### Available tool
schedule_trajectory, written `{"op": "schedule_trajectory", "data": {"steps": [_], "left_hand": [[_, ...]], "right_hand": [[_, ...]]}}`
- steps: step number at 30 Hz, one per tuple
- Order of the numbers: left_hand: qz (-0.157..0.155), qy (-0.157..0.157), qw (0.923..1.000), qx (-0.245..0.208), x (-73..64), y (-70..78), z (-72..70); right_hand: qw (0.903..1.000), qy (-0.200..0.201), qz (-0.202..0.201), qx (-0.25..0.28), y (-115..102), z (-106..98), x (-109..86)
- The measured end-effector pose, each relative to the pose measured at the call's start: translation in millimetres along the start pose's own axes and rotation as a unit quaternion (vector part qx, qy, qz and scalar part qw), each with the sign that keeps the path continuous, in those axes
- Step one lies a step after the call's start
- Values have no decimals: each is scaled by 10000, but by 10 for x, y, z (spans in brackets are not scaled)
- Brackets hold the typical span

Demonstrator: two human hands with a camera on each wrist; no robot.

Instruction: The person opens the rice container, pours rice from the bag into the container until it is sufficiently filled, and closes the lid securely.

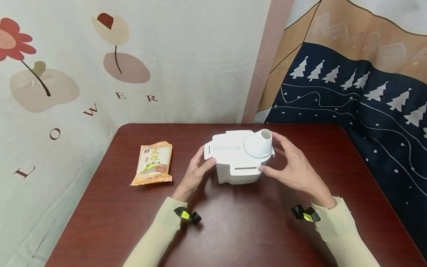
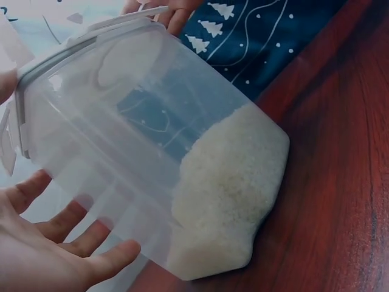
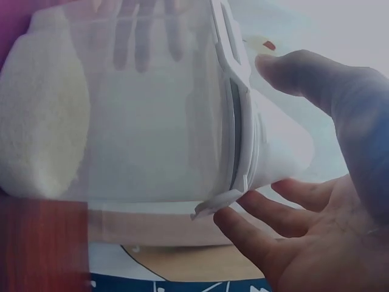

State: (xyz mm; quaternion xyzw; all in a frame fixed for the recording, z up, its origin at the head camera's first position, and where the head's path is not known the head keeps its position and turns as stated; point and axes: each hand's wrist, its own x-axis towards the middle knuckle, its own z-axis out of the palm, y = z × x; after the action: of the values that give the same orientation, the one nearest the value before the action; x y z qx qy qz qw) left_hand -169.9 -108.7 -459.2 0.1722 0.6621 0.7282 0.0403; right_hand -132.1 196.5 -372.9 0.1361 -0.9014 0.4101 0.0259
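A clear plastic storage container (image 1: 237,178) stands upright on the table in the head view. Its white lid (image 1: 223,155) carries a cone-shaped spout (image 1: 258,144) at the right and side latches, one of them the front latch (image 1: 245,170). Through the wall in the left wrist view, white rice (image 2: 234,170) fills the bottom. My left hand (image 1: 192,175) touches the container's left side, fingers spread along the wall and thumb at the lid's corner. On the other side, my right hand (image 1: 297,167) has its fingertips at the right latch (image 3: 219,202), its thumb close by the front latch.
A sealed orange-and-white food packet (image 1: 154,163) with printed characters lies on the dark red wooden table (image 1: 233,222), left of the container. Patterned cloth (image 1: 200,63) hangs behind the table's back edge. Both wrists wear small black cameras over pale sleeves.
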Motion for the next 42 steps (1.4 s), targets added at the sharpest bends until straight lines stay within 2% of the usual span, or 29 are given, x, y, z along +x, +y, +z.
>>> {"op": "schedule_trajectory", "data": {"steps": [4,14,28,35,42], "left_hand": [[-46,-109,9997,-197,5,14,-3],[174,-233,9995,-78,38,34,17],[21,-372,9989,-290,42,26,-20],[43,-368,9984,-417,54,30,3],[150,-395,9986,-317,51,15,-3]], "right_hand": [[10000,65,-53,34,9,15,3],[9996,232,-73,168,43,43,-8],[9988,387,-82,271,66,112,2],[9979,640,-101,-15,64,186,0],[9957,906,-9,-180,37,276,10]]}}
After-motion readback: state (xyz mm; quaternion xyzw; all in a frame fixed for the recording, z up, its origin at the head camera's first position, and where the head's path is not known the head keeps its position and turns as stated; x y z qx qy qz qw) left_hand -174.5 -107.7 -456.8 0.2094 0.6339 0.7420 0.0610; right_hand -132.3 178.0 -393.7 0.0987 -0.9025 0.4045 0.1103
